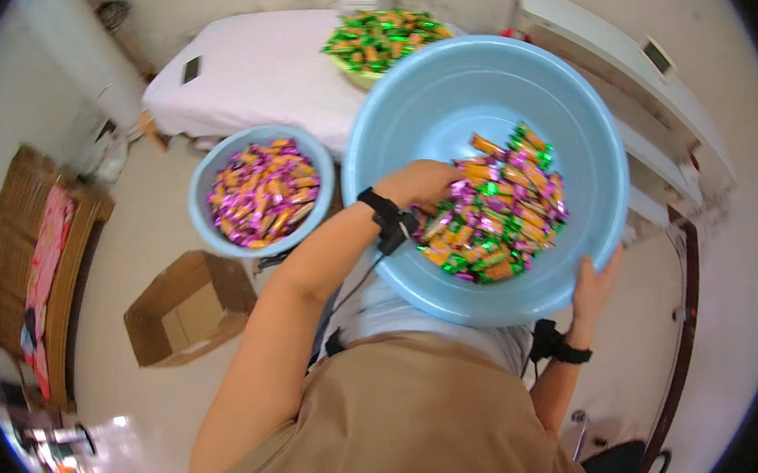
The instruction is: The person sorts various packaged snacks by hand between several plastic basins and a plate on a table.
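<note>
A large blue plastic basin (435, 110) rests against my lap, holding a pile of wrapped candies (498, 212) in purple, green and orange wrappers. My left hand (425, 182) reaches into the basin at the pile's left edge; its fingertips are hidden among the wrappers, so its grasp is unclear. With my right hand (593, 285) I grip the basin's rim at the lower right. A smaller blue basin (197, 208) full of purple-wrapped candies (267, 192) stands to the left. Beyond the large basin, a yellow-green basin (355, 76) is heaped with green-wrapped candies (382, 37).
A table with a pale pink cloth (256, 65) bears a dark phone (191, 70). An open cardboard box (190, 314) lies on the floor at left, near a wooden bench (65, 284). White shelving (636, 79) stands at right.
</note>
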The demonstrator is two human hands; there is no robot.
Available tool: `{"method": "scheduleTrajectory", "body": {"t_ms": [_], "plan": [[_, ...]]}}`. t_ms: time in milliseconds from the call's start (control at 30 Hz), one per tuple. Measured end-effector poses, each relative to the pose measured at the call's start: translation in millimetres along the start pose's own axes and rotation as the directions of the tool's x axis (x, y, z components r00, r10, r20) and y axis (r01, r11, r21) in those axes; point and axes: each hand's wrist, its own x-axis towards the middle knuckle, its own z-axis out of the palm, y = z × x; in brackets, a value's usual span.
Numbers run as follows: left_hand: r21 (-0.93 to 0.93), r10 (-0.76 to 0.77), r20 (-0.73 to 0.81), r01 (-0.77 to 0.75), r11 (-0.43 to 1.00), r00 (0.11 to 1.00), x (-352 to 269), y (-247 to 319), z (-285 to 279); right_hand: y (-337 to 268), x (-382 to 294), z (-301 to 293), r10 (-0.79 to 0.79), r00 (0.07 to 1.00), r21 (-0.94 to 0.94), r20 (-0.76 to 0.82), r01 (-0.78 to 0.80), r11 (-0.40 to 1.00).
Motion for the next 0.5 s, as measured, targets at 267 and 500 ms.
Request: {"method": "scheduleTrajectory", "body": {"t_ms": [267, 500], "plan": [[-0.648, -0.498, -0.534, 0.048, 0.76, 0.683, -148.4, -43.6, -34.0, 8.2, 3.6, 0.1, -0.004, 1.0, 0.046, 0.013, 0.003, 0.999], [-0.539, -0.741, -0.645, 0.575, 0.616, 0.189, -312.2, -188.8, 11.2, 16.4, 5.1, 0.0, -0.01, 1.0, 0.069, 0.001, 0.01, 0.998]]}}
